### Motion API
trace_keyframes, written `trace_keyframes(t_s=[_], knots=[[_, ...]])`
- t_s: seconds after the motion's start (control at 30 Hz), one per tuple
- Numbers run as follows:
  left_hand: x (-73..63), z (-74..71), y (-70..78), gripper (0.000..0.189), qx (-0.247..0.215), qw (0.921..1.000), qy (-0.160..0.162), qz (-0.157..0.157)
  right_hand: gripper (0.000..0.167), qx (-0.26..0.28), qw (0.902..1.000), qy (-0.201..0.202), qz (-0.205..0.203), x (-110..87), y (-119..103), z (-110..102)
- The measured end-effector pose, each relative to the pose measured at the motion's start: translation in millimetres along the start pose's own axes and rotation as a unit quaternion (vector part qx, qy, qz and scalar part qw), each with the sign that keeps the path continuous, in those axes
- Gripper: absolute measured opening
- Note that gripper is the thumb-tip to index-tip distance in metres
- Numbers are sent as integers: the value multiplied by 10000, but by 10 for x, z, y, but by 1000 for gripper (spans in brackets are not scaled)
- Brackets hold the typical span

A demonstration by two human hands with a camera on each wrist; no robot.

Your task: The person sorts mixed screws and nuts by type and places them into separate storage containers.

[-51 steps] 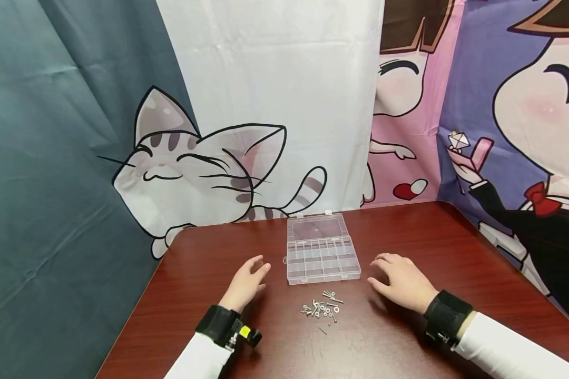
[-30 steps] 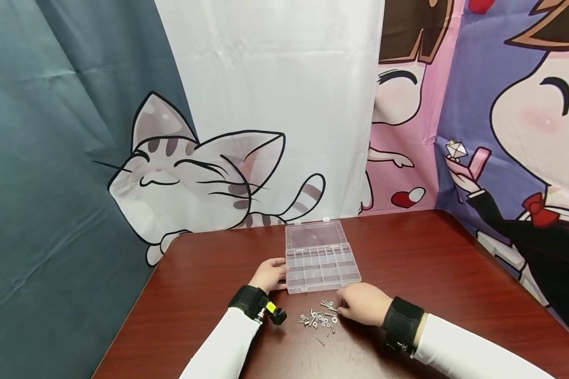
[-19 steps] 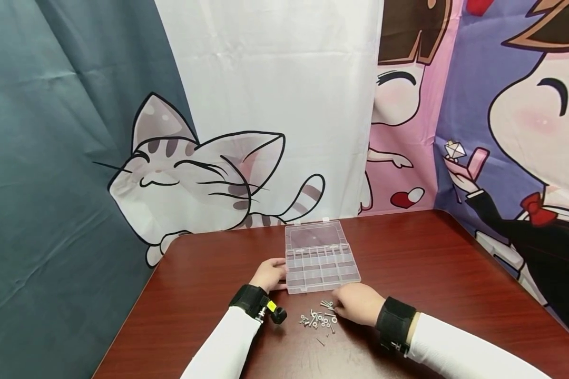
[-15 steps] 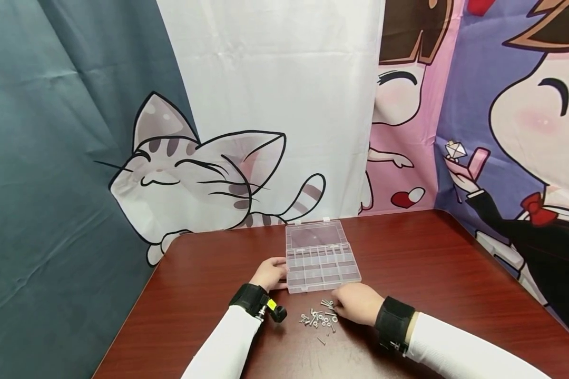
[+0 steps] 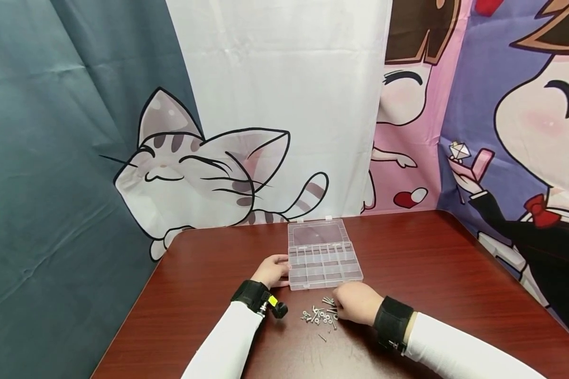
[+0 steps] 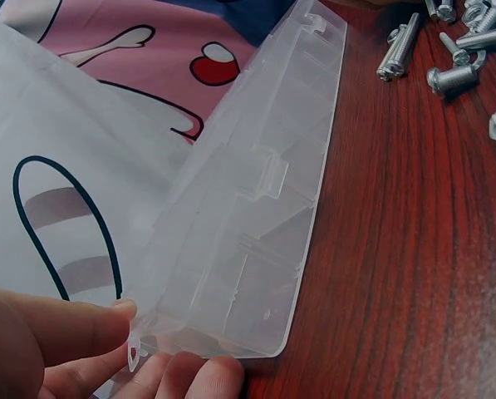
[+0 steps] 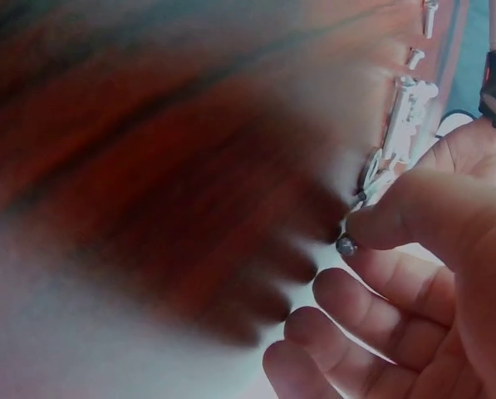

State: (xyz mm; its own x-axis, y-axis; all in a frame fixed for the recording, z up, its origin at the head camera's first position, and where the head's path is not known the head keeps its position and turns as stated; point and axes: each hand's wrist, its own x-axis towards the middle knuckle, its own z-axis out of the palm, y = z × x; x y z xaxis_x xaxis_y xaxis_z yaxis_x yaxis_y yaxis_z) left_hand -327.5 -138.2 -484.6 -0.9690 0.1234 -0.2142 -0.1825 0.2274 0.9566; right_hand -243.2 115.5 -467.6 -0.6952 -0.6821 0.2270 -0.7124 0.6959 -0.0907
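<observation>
A clear plastic compartment box (image 5: 325,270) lies on the table with its lid laid back, away from me. At the box's left end, my left hand (image 5: 270,271) holds it; in the left wrist view the thumb (image 6: 85,328) and fingers are around the end with the small hanging loop. Silvery screws, nuts and washers (image 5: 319,315) lie loose in front of the box. My right hand (image 5: 359,302) is down at the right side of this pile. The right wrist view shows its thumb and index finger pinching a small screw (image 7: 346,245), mostly hidden between them.
The reddish-brown wooden table (image 5: 208,326) carries everything. A single thin screw (image 5: 322,337) lies nearer to me than the pile. Behind the table hangs a printed cloth (image 5: 284,95) with cartoon figures. Each wrist wears a black strap (image 5: 393,321).
From apart on both sides, my hands have come inward: the left onto the box's end, the right down to the screws, where it now pinches one. In the last half second both barely moved.
</observation>
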Motion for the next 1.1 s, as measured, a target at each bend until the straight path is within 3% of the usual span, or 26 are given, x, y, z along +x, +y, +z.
trace_keyframes(t_s=[0.23,0.47,0.63,0.8,1.1], knots=[[-40,-79,-34,46,-27,10000,30,-18,28,617,9969,-100,487,66,-4,46],[-61,-105,-34,45,-138,9999,23,-18,8,999,9927,500,448,239,-17,-5],[-60,-97,-15,46,-176,9998,-4,21,14,1022,9898,774,623,483,-34,-88],[-71,-63,12,46,-235,9997,-61,40,9,899,9900,861,668,788,8,-133],[-89,0,14,44,-146,9999,14,60,10,490,9948,736,512,1144,23,12]])
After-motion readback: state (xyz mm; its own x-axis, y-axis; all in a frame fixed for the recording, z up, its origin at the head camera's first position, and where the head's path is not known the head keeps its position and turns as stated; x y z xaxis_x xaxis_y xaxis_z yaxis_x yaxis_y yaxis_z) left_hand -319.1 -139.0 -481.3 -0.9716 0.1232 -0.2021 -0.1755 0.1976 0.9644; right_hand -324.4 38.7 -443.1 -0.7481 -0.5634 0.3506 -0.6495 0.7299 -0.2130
